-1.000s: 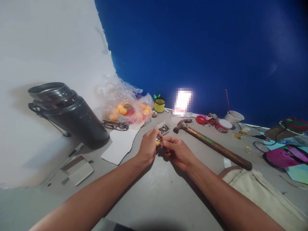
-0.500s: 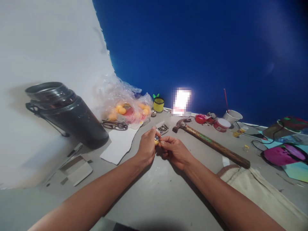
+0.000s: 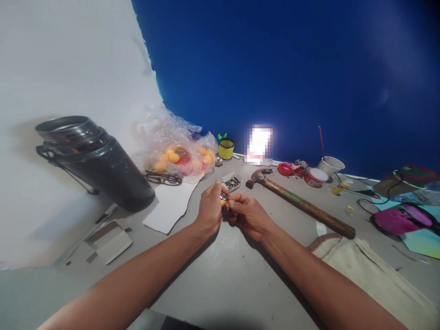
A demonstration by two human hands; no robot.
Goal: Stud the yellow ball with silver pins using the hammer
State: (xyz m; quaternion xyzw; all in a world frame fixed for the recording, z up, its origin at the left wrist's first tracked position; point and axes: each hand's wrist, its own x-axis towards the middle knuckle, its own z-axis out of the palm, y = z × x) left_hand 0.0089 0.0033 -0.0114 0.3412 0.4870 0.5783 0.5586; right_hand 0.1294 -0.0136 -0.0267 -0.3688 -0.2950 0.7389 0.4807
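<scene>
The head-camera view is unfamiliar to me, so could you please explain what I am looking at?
There is no machine here: a camera worn on a person's head looks forward and down at their own bare hands. The left hand holds a small yellow and shiny silvery object, partly hidden by the fingers. The right hand has its fingertips at the object's edge; whether they pinch anything is too small to tell. On the grey table, just beyond the hands, sits a small box of shiny metal pieces. A hammer lies to the right, and a dark flask stands to the left.
</scene>
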